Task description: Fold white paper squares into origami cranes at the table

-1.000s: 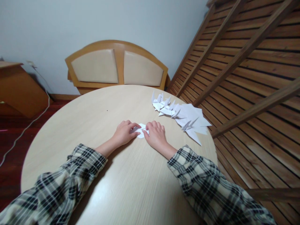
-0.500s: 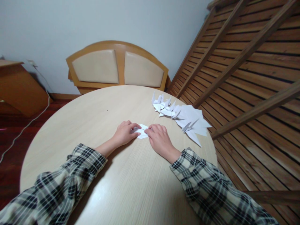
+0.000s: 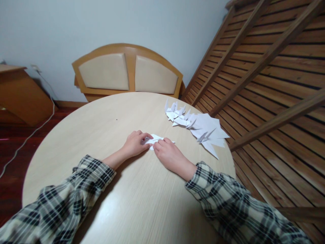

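Folded paper (image 3: 156,137) on the table (image 3: 88,128)

The left hand (image 3: 136,144) is on the paper's left side, the right hand (image 3: 167,155) on its right. Farther back and right, paper cranes (image 3: 174,113) lie by paper sheets (image 3: 208,123). Behind the table is a headboard (image 3: 130,66). Wooden slats (image 3: 254,74) are on the right, a cabinet (image 3: 22,95) on the left.

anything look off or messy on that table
Only a small dark speck stands out, alone on the pale tabletop beyond the left hand; too small to identify. The white paper that hand touches shows no visible tear.
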The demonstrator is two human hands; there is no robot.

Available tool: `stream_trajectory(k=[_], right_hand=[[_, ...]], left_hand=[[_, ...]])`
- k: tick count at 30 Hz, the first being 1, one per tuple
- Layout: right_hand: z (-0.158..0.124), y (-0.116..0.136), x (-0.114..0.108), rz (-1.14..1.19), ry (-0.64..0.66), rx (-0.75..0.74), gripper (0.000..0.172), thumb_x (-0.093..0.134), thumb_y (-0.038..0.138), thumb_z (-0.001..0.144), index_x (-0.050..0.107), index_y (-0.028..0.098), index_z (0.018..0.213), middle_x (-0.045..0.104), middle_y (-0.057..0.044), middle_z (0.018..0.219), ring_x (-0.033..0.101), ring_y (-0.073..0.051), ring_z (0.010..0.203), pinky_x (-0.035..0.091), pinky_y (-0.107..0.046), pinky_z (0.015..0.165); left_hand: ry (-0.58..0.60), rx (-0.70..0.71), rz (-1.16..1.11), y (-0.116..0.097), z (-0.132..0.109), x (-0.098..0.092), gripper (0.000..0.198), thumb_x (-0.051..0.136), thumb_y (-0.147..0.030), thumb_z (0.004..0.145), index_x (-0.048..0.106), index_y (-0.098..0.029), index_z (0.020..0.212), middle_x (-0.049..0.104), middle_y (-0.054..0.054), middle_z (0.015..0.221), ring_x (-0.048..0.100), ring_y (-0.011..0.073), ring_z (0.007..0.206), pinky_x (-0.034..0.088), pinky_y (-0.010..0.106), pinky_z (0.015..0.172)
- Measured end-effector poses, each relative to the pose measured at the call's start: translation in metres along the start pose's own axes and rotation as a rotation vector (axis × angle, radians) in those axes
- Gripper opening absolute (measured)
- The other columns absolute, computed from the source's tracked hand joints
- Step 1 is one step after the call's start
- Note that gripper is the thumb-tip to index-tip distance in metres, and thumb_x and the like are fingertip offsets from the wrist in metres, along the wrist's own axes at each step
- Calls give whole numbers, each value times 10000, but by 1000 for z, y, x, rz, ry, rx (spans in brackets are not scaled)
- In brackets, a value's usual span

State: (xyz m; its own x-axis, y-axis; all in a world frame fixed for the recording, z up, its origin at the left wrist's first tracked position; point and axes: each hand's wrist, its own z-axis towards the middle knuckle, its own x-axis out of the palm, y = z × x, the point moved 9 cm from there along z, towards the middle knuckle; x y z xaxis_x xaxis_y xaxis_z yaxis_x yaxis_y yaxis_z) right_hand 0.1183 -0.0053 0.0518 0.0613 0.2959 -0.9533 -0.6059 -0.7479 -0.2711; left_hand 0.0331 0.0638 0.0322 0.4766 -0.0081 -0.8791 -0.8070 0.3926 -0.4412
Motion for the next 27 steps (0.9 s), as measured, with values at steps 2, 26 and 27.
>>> stream_trajectory(k=[2, 26, 27], right_hand=[[3, 2, -1, -3, -6, -33, 260, 402, 98, 940, 661, 116, 930, 619, -99, 920, 489, -226, 917, 331, -372, 791], [-42, -48, 22, 426, -181, 160, 324, 455, 83, 904, 663, 179, 1134, 630, -98, 1208, 545, -193, 1119, 441, -386, 950], [-44, -50, 23, 443, -195, 166, 332, 458, 66, 890, 673, 180, 1115, 632, -99, 1203, 547, -192, 1121, 445, -389, 956]], left_hand=[[2, 0, 0, 1, 0, 0, 282, 625, -341, 817, 681, -251, 1078, 575, 49, 848, 520, 215, 827, 393, 368, 807], [111, 344, -121, -2, -10, 1, 382, 410, -220, 934, 595, -228, 1268, 572, 97, 1004, 519, 206, 929, 436, 390, 866], [112, 344, -120, -2, -11, 1, 383, 405, -217, 935, 593, -236, 1269, 574, 95, 1004, 519, 205, 927, 437, 390, 862]])
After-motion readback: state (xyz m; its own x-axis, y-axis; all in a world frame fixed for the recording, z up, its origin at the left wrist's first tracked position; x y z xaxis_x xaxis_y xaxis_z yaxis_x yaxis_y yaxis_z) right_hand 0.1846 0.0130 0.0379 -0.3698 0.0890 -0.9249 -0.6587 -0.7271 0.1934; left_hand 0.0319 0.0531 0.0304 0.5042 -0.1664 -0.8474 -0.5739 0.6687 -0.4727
